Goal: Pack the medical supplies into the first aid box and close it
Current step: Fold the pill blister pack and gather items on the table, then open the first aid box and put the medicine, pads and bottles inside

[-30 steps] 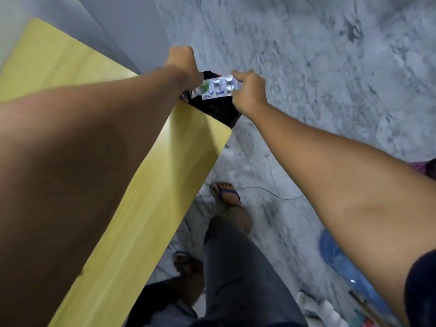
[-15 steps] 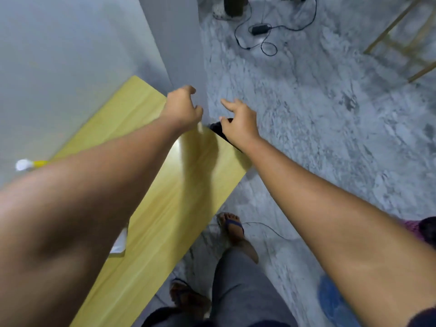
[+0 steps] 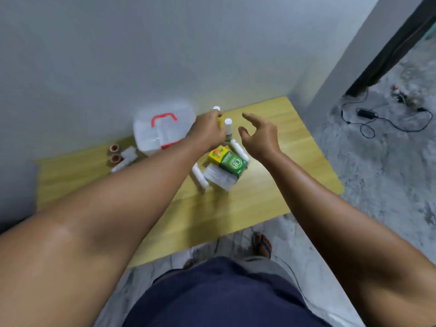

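Both hands swung back over supplies: left hand [image 3: 207,132] curled, grip unclear; right hand [image 3: 259,135] open.

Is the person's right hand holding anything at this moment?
No. The right hand is spread open and empty above the wooden table, beside a white-capped bottle.

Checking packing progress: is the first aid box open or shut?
Looks shut: the first aid box shows its lid with the red handle on top, and supplies such as the green carton lie outside. Blur leaves some doubt.
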